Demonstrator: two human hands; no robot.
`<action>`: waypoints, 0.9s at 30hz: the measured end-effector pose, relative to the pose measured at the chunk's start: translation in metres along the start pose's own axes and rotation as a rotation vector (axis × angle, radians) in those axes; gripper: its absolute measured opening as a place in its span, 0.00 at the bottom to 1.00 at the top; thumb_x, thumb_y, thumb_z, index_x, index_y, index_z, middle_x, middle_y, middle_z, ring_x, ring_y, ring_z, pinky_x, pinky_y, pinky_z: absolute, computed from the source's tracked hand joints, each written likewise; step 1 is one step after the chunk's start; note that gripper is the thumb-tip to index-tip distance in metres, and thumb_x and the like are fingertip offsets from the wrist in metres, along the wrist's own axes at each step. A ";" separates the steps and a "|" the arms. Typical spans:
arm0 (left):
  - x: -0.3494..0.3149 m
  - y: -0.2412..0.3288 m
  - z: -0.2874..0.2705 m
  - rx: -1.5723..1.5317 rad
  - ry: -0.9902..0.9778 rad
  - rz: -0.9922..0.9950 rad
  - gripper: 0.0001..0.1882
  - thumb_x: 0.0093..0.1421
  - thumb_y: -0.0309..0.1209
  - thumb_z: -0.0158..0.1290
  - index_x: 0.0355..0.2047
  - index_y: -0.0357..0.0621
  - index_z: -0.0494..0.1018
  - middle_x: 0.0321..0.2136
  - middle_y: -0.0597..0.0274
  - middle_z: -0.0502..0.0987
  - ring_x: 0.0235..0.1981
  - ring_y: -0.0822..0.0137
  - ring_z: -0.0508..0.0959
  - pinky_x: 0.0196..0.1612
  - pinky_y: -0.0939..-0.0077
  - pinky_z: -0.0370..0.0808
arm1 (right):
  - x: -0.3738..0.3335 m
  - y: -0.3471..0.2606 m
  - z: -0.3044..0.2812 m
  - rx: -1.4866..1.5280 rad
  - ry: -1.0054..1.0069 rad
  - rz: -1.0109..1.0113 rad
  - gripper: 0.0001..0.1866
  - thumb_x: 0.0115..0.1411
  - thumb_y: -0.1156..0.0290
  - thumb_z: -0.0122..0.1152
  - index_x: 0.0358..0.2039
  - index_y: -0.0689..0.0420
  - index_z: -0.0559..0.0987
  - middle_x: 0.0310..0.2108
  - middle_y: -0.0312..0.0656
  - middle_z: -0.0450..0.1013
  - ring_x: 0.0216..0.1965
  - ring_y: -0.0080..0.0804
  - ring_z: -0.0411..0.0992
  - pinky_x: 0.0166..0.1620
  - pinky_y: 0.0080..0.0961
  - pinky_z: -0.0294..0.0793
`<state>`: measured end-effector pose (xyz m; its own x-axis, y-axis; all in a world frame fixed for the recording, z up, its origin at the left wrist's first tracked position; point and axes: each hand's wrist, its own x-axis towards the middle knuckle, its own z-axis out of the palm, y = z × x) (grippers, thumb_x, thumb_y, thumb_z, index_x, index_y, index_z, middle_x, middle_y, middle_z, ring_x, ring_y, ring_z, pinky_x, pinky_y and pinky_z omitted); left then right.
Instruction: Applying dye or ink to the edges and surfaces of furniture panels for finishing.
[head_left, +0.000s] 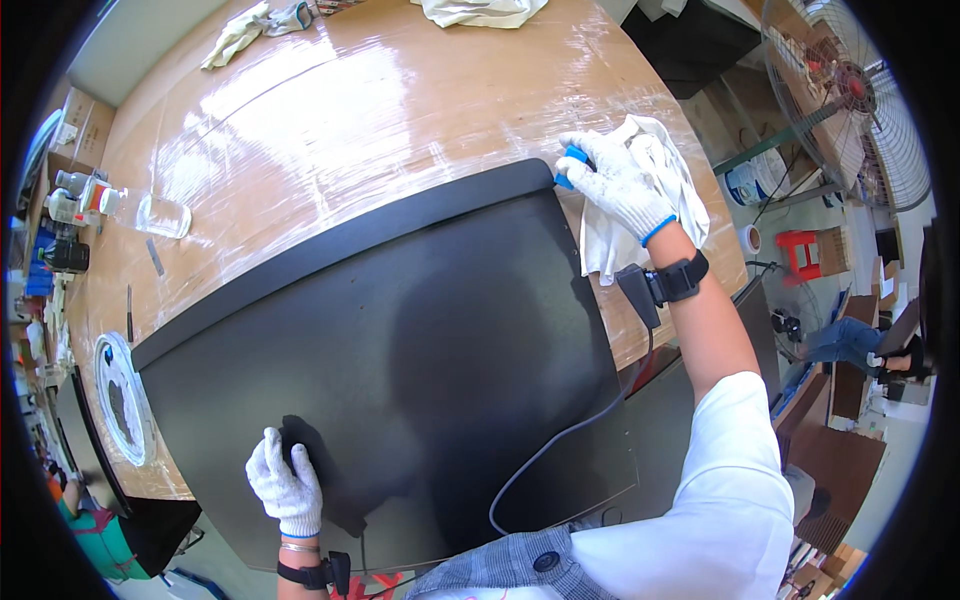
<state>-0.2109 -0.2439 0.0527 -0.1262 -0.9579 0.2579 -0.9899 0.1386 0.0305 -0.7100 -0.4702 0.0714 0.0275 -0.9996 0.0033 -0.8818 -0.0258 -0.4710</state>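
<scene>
A large black panel [330, 360] with a raised strip [400, 226] along its far edge lies across the table in front of me. My right hand [618, 185], in a white knit glove, pinches a small blue block [572, 166] at the panel's far right corner. A white cloth [668, 190] lies crumpled under and beside that hand. Over the panel's near left part is my left hand [284, 487], also gloved, thumb and fingers apart with nothing in them. Its shadow falls on the panel; whether it touches the surface I cannot tell.
Film covers the brown table [320, 110]. Gloves [255, 30] and a white cloth [480, 8] lie at its far edge. Left stand a clear container [163, 216], bottles [72, 208] and a round white lid-like ring [124, 400]. Beyond the right edge are a fan [850, 95] and a red stool [798, 256]. A cable [540, 452] crosses the panel.
</scene>
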 end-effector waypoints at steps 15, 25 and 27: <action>0.002 -0.003 0.016 -0.095 0.044 -0.014 0.17 0.59 0.26 0.53 0.49 0.40 0.72 0.39 0.52 0.75 0.41 0.52 0.73 0.48 0.58 0.69 | -0.003 0.004 0.009 0.421 0.088 0.112 0.27 0.59 0.56 0.59 0.53 0.62 0.73 0.39 0.46 0.76 0.42 0.35 0.74 0.49 0.31 0.71; 0.003 -0.003 0.012 -0.115 0.007 -0.030 0.16 0.62 0.28 0.51 0.50 0.39 0.71 0.41 0.51 0.74 0.44 0.51 0.72 0.49 0.58 0.69 | -0.009 0.011 0.009 0.318 0.050 0.015 0.23 0.60 0.61 0.59 0.52 0.63 0.73 0.39 0.43 0.75 0.40 0.32 0.74 0.47 0.28 0.72; 0.004 -0.002 0.014 -0.117 -0.001 -0.035 0.16 0.62 0.28 0.51 0.50 0.39 0.71 0.41 0.51 0.74 0.44 0.51 0.72 0.49 0.58 0.69 | -0.007 0.007 0.012 0.657 0.084 0.112 0.23 0.59 0.60 0.60 0.51 0.61 0.75 0.38 0.44 0.75 0.41 0.33 0.73 0.47 0.29 0.71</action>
<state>-0.2106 -0.2512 0.0405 -0.0915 -0.9630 0.2536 -0.9794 0.1331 0.1520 -0.7107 -0.4635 0.0576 -0.1076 -0.9940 -0.0202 -0.4067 0.0625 -0.9114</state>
